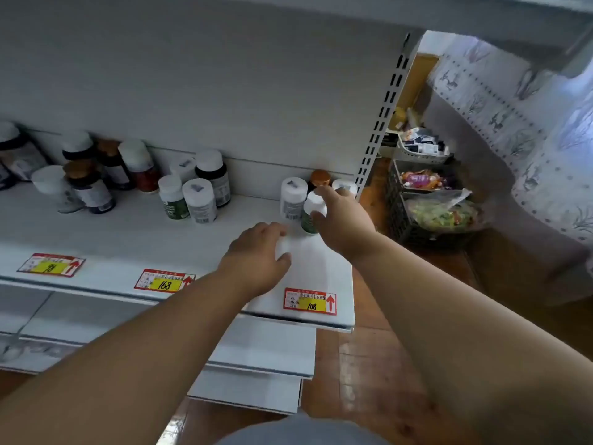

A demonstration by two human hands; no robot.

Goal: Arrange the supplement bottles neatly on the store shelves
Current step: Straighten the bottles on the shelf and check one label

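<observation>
Head camera looking down at a store shelf

A single wide-angle view from the person's head, facing forward and down, close to the white shelf (128, 239). Both forearms reach in from the bottom edge; wooden floor (385, 364) shows at lower right, with curved wide-angle edges

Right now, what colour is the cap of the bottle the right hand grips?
White, on a green-labelled bottle in the right hand; head view.

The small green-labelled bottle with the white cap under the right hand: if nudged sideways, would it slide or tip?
The green-labelled white-capped bottle stands upright, narrow for its height, so it probably tips rather than slides. Tipped, its round body would likely roll on the smooth white shelf. The right hand grips its cap.
</observation>
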